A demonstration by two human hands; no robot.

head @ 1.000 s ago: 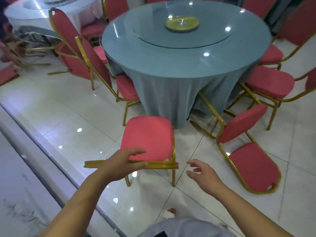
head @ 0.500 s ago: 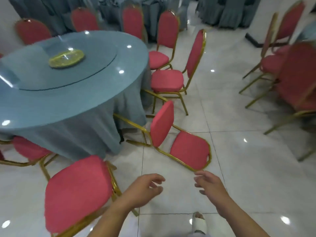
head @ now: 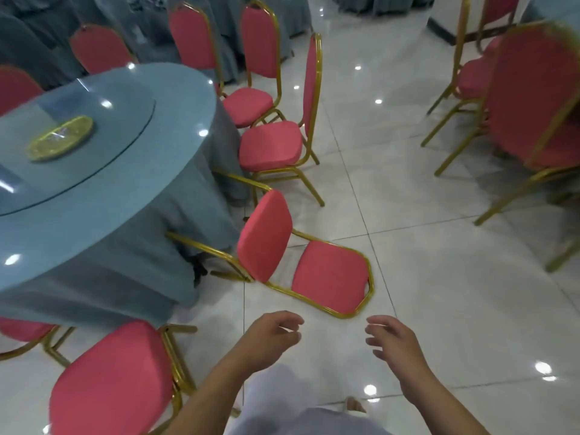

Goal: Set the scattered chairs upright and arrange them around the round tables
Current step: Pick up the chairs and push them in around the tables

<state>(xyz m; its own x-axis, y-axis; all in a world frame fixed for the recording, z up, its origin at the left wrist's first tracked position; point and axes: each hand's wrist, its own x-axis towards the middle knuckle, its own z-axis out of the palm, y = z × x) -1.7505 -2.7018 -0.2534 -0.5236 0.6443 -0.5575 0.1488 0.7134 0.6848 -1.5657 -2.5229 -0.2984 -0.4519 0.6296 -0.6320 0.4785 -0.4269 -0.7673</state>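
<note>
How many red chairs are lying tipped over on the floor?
1: a red padded, gold-framed chair lies on its back beside the round blue-draped table, its legs toward the cloth. Others may be hidden behind tables.

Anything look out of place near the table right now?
Yes: one chair lies tipped on its back beside the round table, backrest flat on the floor, seat sticking up. The left hand and right hand hold nothing.

One wide-angle view, worn on the head, faces forward and steeply down. The left hand (head: 270,339) and right hand (head: 397,345) sit close below it, the round blue-clothed table (head: 103,221) at left (the right edge looks blurred, perhaps by motion).
</note>
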